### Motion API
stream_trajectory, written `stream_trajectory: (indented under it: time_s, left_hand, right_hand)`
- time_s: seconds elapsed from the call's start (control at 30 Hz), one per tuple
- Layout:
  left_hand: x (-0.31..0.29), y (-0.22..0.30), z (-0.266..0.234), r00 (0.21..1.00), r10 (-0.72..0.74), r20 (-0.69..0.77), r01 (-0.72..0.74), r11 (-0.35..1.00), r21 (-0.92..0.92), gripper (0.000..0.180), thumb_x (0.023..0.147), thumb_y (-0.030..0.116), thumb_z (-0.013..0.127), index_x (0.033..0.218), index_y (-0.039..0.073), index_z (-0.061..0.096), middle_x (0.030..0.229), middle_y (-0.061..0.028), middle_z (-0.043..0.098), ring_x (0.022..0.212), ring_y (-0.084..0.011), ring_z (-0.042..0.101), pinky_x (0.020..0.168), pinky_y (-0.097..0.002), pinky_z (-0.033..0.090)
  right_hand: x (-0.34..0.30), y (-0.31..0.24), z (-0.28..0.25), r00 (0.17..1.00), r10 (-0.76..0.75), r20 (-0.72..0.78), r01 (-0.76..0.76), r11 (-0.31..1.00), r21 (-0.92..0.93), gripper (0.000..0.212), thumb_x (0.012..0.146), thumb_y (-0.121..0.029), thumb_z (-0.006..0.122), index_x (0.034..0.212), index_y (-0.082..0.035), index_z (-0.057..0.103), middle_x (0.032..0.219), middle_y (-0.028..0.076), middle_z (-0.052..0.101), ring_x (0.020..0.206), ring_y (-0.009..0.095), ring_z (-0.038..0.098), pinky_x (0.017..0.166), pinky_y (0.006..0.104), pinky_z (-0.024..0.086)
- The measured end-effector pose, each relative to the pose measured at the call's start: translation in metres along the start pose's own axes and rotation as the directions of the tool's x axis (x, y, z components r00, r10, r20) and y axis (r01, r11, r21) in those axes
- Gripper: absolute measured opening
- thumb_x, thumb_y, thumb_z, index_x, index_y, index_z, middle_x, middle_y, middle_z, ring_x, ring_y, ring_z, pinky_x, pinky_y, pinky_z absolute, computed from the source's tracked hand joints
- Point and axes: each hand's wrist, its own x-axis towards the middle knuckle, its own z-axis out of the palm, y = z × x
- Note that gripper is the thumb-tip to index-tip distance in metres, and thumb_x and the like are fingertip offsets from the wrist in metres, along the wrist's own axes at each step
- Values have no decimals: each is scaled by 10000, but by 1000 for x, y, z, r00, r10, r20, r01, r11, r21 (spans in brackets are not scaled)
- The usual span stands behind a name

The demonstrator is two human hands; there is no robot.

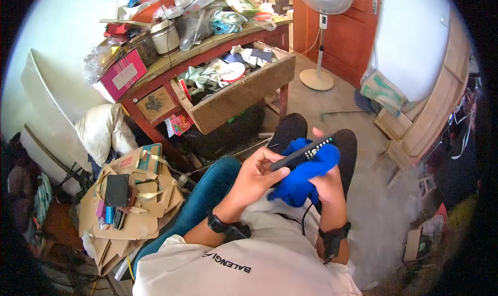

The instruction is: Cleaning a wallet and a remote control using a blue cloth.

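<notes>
A long black remote control [296,155] with rows of small buttons is held tilted above my lap. My left hand [258,172] is closed on its near end, thumb and fingers gripping the edges. My right hand [329,184] is closed round a bright blue cloth [298,186], which is bunched against the underside and far end of the remote. One raised finger shows beyond the remote's far end. Folds of the cloth hide most of the right fingers. Black bands circle both my wrists.
To my left, flattened cardboard [137,224] carries a black wallet-like item [117,190] and small objects. Ahead stands a cluttered wooden desk [179,62], its stuffed drawer [244,95] pulled out. A standing fan [322,31] is by the red door [363,42]. Wooden furniture [433,104] lines the right.
</notes>
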Motion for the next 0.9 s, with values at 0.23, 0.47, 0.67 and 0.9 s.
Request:
stream_trajectory:
  time_s: [0.23,0.47,0.67,0.9]
  left_hand:
    - [-4,5,0,988,-105,116,103,994,27,256,844,-48,726,1017,22,551,1016,-62,651,937,-104,617,821,-281,520]
    - [-2,0,8,984,-95,149,99,995,-18,262,848,-25,731,1021,35,544,991,-55,651,892,-101,624,785,-266,522]
    - [-5,0,4,922,-293,252,264,954,140,203,957,172,648,1076,42,546,909,-23,638,747,-86,628,623,-237,519]
    - [-12,-15,-5,963,-171,208,146,980,132,327,1010,244,551,1266,43,518,970,-36,643,749,-119,625,612,-268,529]
  right_hand:
    - [-6,-10,12,943,-217,-253,184,972,-148,569,715,27,668,1257,-10,500,1132,113,641,1031,220,647,932,363,520]
    - [-8,-1,-4,905,-160,-394,150,987,-55,323,804,-8,607,1126,1,579,1031,91,664,967,217,654,888,359,523]
    - [-11,-3,-15,924,-7,-382,-58,986,-159,333,921,-172,600,1224,-40,562,1102,50,624,983,170,610,885,316,493]
    - [4,-16,-8,999,28,-45,-30,998,-49,580,982,-485,448,1307,-14,540,1184,63,601,1078,168,573,962,333,451]
